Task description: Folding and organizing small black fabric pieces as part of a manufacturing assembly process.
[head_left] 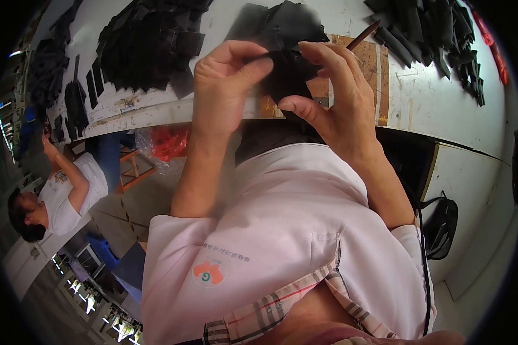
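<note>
Closest to the camera, the person's pale pink short-sleeved work shirt (282,230) fills the lower middle of the view, with both bare forearms rising from it toward the bench. Just above, the left hand (224,86) and the right hand (328,98) are drawn together over the near edge of the white, scuffed bench (443,103). Both are closed on a small flat black piece of thin sheet material (285,72): the left pinches its upper edge between thumb and fingertips, the right wraps its other side with the thumb tucked beneath. The piece is held up off the bench, between the two hands, not lying on anything.

Under and behind the hands lies a brown rectangular work board (374,69), and a slim reddish-brown pencil-like tool (364,36) rests slanted at its far edge, untouched.

Further back, heaps of similar black cut pieces cover the bench: a large pile toward the far left (149,46), a smaller one at the far middle (282,20) and another at the far right corner (437,34). Judging from this, one piece is in hand and a great many wait in the piles; I cannot tell which heaps are finished and which are not.

Off the left end of the bench, another person in a white top (69,195) sits lower down.
</note>
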